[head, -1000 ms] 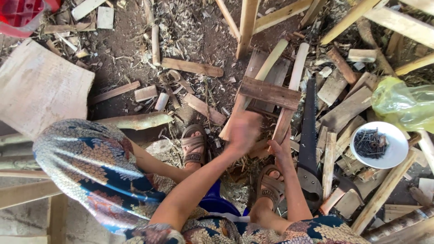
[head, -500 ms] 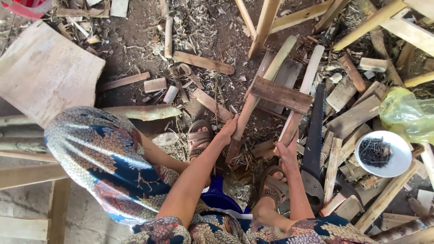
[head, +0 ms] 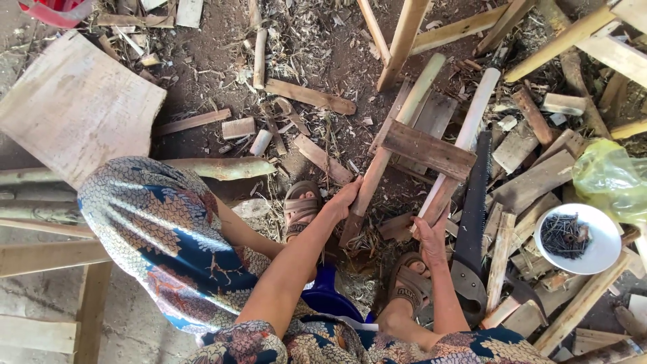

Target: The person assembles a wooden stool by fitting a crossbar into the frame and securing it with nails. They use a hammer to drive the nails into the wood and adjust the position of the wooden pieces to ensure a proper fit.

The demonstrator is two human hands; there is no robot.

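A small wooden frame lies on the dirt in front of me: two pale round legs joined by a dark flat crosspiece [head: 428,149]. My left hand [head: 344,199] grips the lower end of the left leg [head: 397,131]. My right hand [head: 429,234] holds the lower end of the right leg [head: 464,139]. Both my feet in brown sandals [head: 300,207] rest just below the frame.
A handsaw [head: 471,222] lies right of the frame. A white bowl of dark nails [head: 578,238] sits at the right beside a yellow plastic bag [head: 610,176]. Wood offcuts [head: 309,96] and long sticks cover the ground. A flat board [head: 74,108] lies at the upper left.
My left hand has come down from above the frame and closed on the left leg's lower end. The right hand has stayed on the right leg.
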